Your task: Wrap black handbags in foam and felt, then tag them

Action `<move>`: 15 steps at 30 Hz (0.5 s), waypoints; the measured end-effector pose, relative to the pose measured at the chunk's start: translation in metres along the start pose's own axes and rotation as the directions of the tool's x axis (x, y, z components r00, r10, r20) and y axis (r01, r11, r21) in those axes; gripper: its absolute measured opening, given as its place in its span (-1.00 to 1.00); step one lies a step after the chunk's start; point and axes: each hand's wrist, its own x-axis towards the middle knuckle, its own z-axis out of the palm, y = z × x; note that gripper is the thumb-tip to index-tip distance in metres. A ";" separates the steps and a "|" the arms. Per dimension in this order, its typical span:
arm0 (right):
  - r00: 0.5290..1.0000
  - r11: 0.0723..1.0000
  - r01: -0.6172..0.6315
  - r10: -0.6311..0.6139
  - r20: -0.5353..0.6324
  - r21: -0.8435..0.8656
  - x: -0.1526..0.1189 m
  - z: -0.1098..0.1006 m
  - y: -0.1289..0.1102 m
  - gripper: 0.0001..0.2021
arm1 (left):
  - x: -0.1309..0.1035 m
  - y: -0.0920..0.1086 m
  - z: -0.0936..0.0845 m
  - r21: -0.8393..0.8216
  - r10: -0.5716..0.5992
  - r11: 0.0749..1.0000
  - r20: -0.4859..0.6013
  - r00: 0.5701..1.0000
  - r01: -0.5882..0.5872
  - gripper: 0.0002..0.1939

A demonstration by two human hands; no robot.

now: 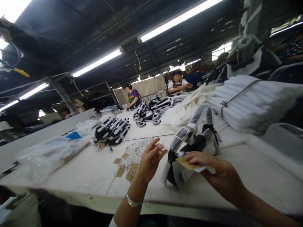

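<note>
Hanging from the right hand's [215, 164] grip, brown tag [187, 163] sits just in front of the black bag [200, 143], over the table [87, 179]. Right: thumb below, fingers on top, closed on tag plus a white piece [200, 168] under it. Left hand [151, 156]: fingertips pinched on a thin white string [163, 147], other fingers loosely bent. String's far end blurs out near the buckle strap [182, 133]; can't tell if attached. Tag print unreadable; bag's near side partly behind tag and right hand. Tag pile [132, 159] just beyond left hand. White tabletop shows between pile and near edge, and right of the bag up to the foam bundle [251, 101]. Plastic bag [54, 154] at far left, wrapped straps [112, 130] beyond the pile.
</note>
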 end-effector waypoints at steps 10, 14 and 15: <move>0.977 0.976 -0.067 0.106 0.184 -0.208 0.059 0.023 -0.015 -0.77 | 0.013 -0.008 0.013 0.261 0.130 0.957 0.013 0.991 -0.129 -0.52; 0.981 0.925 -0.098 0.151 0.120 -0.367 0.061 0.029 0.001 -0.63 | 0.010 -0.006 0.012 0.231 0.181 0.955 0.034 0.983 -0.184 -0.44; 0.983 0.913 -0.102 0.153 0.101 -0.396 0.061 0.030 0.004 -0.60 | 0.008 -0.006 0.012 0.243 0.182 0.952 0.030 0.983 -0.184 -0.43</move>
